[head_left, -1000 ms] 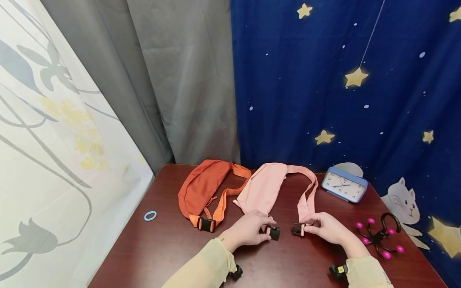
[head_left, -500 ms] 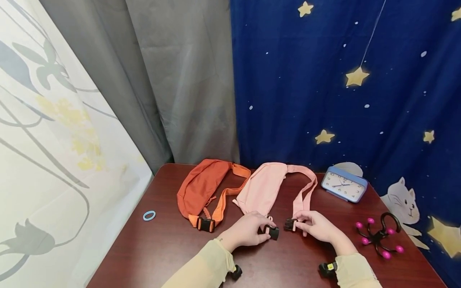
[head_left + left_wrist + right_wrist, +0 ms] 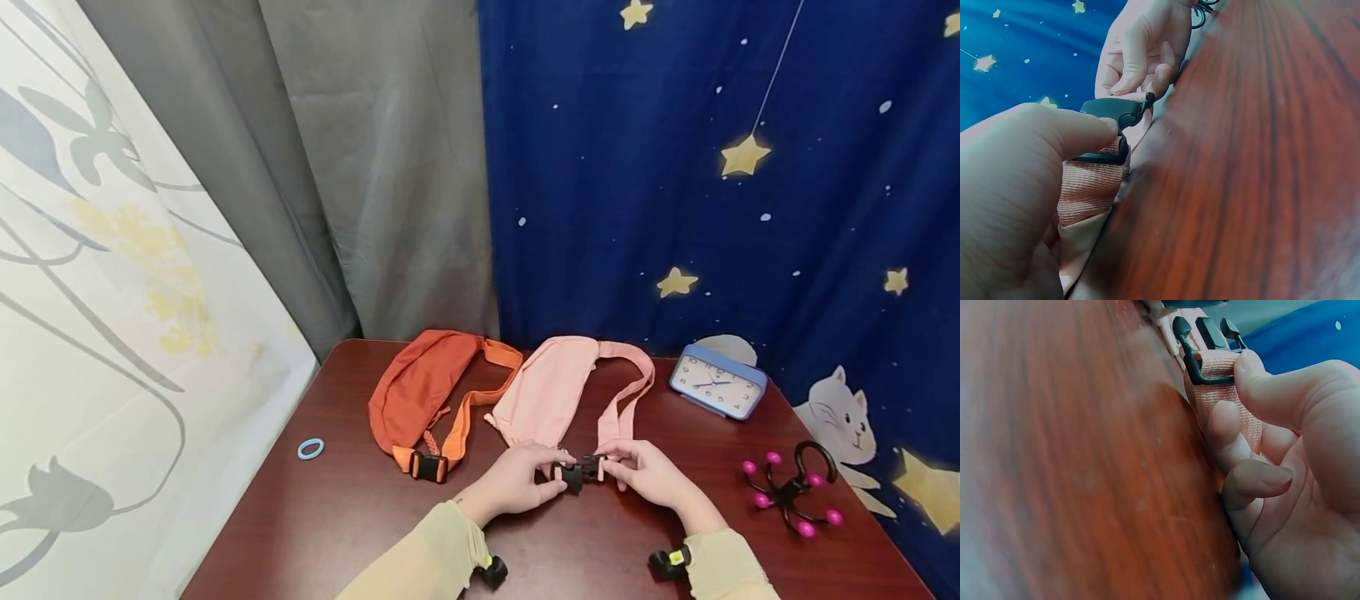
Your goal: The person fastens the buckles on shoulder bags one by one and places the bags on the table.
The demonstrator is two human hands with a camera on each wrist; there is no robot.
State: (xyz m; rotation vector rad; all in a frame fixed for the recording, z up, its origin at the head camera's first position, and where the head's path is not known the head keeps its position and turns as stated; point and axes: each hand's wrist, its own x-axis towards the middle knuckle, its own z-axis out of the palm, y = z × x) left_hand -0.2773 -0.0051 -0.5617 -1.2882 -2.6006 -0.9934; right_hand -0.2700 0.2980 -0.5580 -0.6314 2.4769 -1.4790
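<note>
A pink waist bag [image 3: 551, 387] lies on the table, its strap [image 3: 641, 379] looping to the right. My left hand [image 3: 510, 479] pinches the socket half [image 3: 572, 477] of its black side-release buckle, thumb on top in the left wrist view. With thumb and fingers, my right hand [image 3: 648, 473] pinches the prong half [image 3: 1211, 334] by its pink webbing end. The prongs point at the socket; in the right wrist view they still show outside it, with a small gap. Both halves are held just above the table, between the hands.
An orange waist bag [image 3: 423, 387] with its buckle [image 3: 430, 467] fastened lies left of the pink one. A light blue ring [image 3: 311, 449] is at the far left. A blue clock [image 3: 718, 382] and a black massager-like thing with pink balls [image 3: 789, 493] stand at the right.
My right hand has moved left with the prong half, bringing it up close to the socket half and drawing the pink strap along. The left hand has hardly moved.
</note>
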